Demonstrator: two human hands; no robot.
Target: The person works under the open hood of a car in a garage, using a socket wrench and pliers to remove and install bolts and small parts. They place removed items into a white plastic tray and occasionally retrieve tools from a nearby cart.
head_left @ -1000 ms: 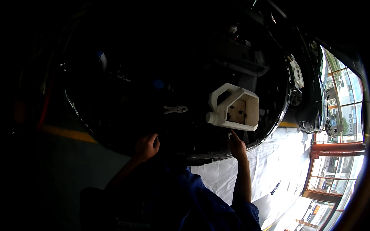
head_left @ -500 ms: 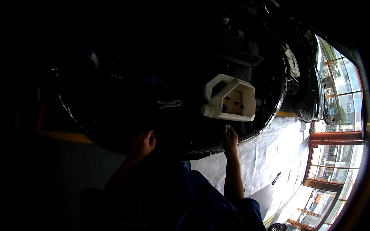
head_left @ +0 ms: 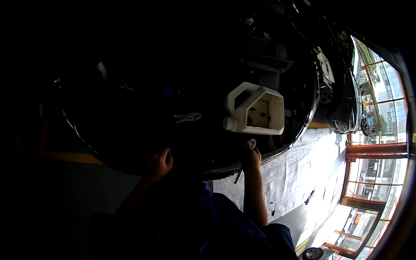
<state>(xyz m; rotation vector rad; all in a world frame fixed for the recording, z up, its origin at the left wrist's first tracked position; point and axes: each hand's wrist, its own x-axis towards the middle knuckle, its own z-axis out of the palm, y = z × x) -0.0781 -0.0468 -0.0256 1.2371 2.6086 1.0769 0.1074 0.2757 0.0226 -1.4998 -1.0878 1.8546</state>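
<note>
My right hand (head_left: 251,157) is closed around a ratchet wrench (head_left: 253,142). The tool's round head shows above my fingers, and its handle sticks out below toward my body. My left hand (head_left: 160,164) is curled closed at the near edge of the dark engine bay; whatever it may hold is lost in shadow. Beyond my right hand lies a cut-open white plastic jug (head_left: 232,123) with several small dark pieces inside. Farther left, silver slip-joint pliers (head_left: 188,117) rest on the dark surface.
A curved car-body edge (head_left: 310,118) bounds the bay on the right. Pale sheeting (head_left: 286,182) spreads below it, with a small dark tool (head_left: 309,197) on it. Another dark car (head_left: 342,117) stands at the right, near tall windows. Deep shadow hides most of the bay.
My right hand has turned and shifted slightly left, bringing the ratchet's handle into sight below it. My left hand stays curled in nearly the same place. The view has shifted slightly.
</note>
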